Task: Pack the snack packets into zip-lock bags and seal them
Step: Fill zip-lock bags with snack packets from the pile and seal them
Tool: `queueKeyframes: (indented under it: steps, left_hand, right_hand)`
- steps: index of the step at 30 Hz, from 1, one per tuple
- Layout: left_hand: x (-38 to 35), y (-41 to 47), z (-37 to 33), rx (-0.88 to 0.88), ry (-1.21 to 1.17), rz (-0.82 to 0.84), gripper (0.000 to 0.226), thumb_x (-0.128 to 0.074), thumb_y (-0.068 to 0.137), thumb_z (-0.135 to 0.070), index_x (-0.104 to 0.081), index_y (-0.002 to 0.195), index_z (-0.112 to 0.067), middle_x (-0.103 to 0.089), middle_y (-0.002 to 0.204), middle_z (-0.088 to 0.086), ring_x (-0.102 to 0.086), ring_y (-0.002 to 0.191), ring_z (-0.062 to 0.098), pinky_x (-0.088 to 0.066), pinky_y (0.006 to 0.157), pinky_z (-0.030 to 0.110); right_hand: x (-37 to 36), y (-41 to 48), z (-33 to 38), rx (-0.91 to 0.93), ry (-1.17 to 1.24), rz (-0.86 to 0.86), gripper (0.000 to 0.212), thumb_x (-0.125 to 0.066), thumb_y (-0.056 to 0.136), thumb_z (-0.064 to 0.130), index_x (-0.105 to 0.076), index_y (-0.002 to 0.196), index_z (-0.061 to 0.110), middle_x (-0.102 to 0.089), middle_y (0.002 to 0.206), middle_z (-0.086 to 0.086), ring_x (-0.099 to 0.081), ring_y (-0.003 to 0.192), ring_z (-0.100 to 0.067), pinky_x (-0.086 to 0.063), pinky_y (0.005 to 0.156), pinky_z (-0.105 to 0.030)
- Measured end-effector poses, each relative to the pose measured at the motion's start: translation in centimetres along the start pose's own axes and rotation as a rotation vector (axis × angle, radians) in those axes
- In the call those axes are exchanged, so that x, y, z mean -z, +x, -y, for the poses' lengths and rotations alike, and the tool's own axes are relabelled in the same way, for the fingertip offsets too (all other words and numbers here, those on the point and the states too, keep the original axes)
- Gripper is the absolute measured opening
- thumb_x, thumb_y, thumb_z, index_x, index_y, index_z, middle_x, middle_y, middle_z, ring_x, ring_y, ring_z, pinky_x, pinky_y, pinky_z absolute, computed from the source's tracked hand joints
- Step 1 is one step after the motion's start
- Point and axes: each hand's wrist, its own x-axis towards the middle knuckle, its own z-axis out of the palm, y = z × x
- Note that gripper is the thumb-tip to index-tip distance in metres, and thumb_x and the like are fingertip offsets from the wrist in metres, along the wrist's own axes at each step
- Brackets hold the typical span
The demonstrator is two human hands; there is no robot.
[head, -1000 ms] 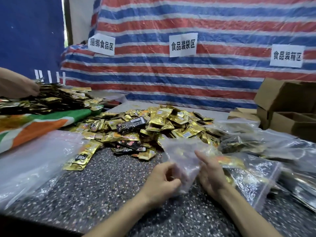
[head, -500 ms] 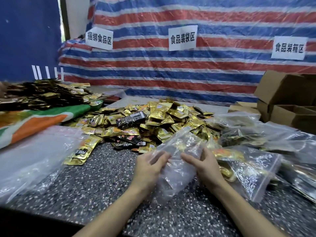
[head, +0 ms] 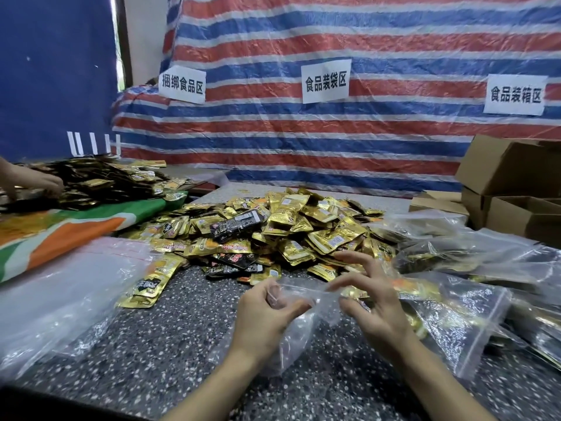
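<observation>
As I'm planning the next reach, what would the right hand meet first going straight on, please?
Past the zip-lock bag it pinches, the right hand would likely meet the pile of gold snack packets first; depth is unclear.

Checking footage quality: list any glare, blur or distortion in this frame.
Head view: wide-angle distortion bows the tarp and tilts the boxes; glare glints on packets and filled bags; another person's hand looks soft; left hand, right hand and bag are sharp.

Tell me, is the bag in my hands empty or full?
Empty: the bag shows only the speckled table through it, nothing inside.
</observation>
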Motion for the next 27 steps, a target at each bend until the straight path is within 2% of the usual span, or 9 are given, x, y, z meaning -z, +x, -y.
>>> queueKeyframes:
  steps: [3, 7, 9, 13, 18, 22, 24, 26, 27]
  left_hand:
    - [0.4, 0.4, -0.1, 0.062, 0.011, 0.06, 0.05, -0.088, 0.067, -0.034, -0.059, 0.089, 0.001, -0.062, 0.073, 0.016, -0.053, 0.061, 0.022, -0.052, 0.06, 0.049]
    - [1.2, 0.9, -0.3, 0.156, -0.004, 0.118, 0.059, -0.087, 0.06, -0.037, -0.059, 0.103, -0.008, -0.064, 0.085, 0.009, -0.061, 0.063, 0.013, -0.051, 0.056, 0.025]
    - [1.8, 1.1, -0.2, 0.165, 0.033, 0.107, 0.058, -0.086, 0.056, -0.045, -0.06, 0.098, -0.014, -0.065, 0.09, 0.009, -0.063, 0.072, 0.019, -0.051, 0.06, 0.025]
    - [2.6, 2.1, 0.4, 0.177, 0.138, 0.104, 0.058, -0.089, 0.061, -0.048, -0.059, 0.097, -0.013, -0.066, 0.099, 0.012, -0.067, 0.087, 0.029, -0.055, 0.07, 0.034]
    - [3.4, 4.4, -0.2, 0.173, 0.137, 0.24, 0.075, -0.089, 0.051, -0.059, -0.06, 0.101, -0.011, -0.07, 0.097, 0.007, -0.068, 0.072, 0.006, -0.054, 0.064, 0.023]
    - [3.9, 7.3, -1.0, 0.272, -0.026, 0.459, 0.099, -0.079, 0.039, -0.081, -0.057, 0.104, -0.009, -0.074, 0.093, 0.01, -0.07, 0.074, 0.02, -0.059, 0.067, 0.036]
    - [3.2, 9.0, -1.2, 0.224, -0.085, 0.363, 0.09, -0.059, 0.06, -0.088, -0.06, 0.108, -0.012, -0.071, 0.102, 0.01, -0.069, 0.08, 0.024, -0.059, 0.073, 0.041]
    - [2.5, 10.9, -0.8, 0.037, 0.165, 0.115, 0.064, -0.044, 0.083, -0.074, -0.06, 0.11, -0.018, -0.065, 0.115, 0.006, -0.065, 0.091, 0.019, -0.054, 0.087, 0.046]
    - [2.2, 11.9, -0.5, -0.068, 0.322, -0.002, 0.049, -0.049, 0.09, -0.063, -0.059, 0.112, -0.021, -0.062, 0.118, 0.003, -0.062, 0.096, 0.016, -0.053, 0.09, 0.045]
  right_hand:
    - [0.1, -0.1, -0.1, 0.021, -0.005, -0.006, 0.017, -0.063, 0.075, 0.015, -0.072, 0.082, 0.027, -0.055, 0.129, 0.009, -0.047, 0.129, -0.009, -0.04, 0.107, -0.046]
    - [0.1, 0.0, 0.8, 0.131, -0.048, -0.014, 0.035, -0.062, 0.077, 0.028, -0.072, 0.11, 0.035, -0.051, 0.134, 0.014, -0.048, 0.129, -0.012, -0.044, 0.103, -0.039]
    - [-0.1, 0.1, 1.0, 0.211, -0.134, -0.005, 0.04, -0.064, 0.077, 0.028, -0.072, 0.115, 0.033, -0.051, 0.137, 0.012, -0.047, 0.129, -0.015, -0.045, 0.101, -0.045]
    - [-0.5, 0.0, 1.4, 0.28, -0.277, 0.014, 0.017, -0.063, 0.077, 0.03, -0.075, 0.088, 0.025, -0.058, 0.129, 0.006, -0.046, 0.125, -0.016, -0.043, 0.096, -0.055]
    - [-0.5, -0.2, 1.9, 0.339, -0.311, -0.082, 0.006, -0.059, 0.073, 0.021, -0.064, 0.075, 0.017, -0.062, 0.115, 0.002, -0.051, 0.107, -0.015, -0.046, 0.085, -0.039]
    - [-0.2, -0.1, 2.1, 0.304, -0.209, -0.111, 0.009, -0.052, 0.077, 0.012, -0.059, 0.074, 0.008, -0.063, 0.098, -0.002, -0.058, 0.094, -0.014, -0.05, 0.072, -0.033]
    - [-0.1, 0.1, 1.9, 0.275, -0.169, -0.127, 0.01, -0.049, 0.079, 0.011, -0.058, 0.075, 0.007, -0.061, 0.094, -0.002, -0.058, 0.09, -0.012, -0.048, 0.071, -0.025]
    - [0.0, 0.2, 1.8, 0.254, -0.142, -0.176, 0.01, -0.047, 0.078, 0.01, -0.056, 0.073, 0.007, -0.059, 0.092, -0.001, -0.056, 0.091, -0.01, -0.043, 0.075, -0.017]
    - [0.0, 0.2, 1.8, 0.25, -0.139, -0.197, 0.01, -0.047, 0.077, 0.009, -0.055, 0.072, 0.007, -0.058, 0.091, -0.001, -0.056, 0.092, -0.01, -0.042, 0.077, -0.015]
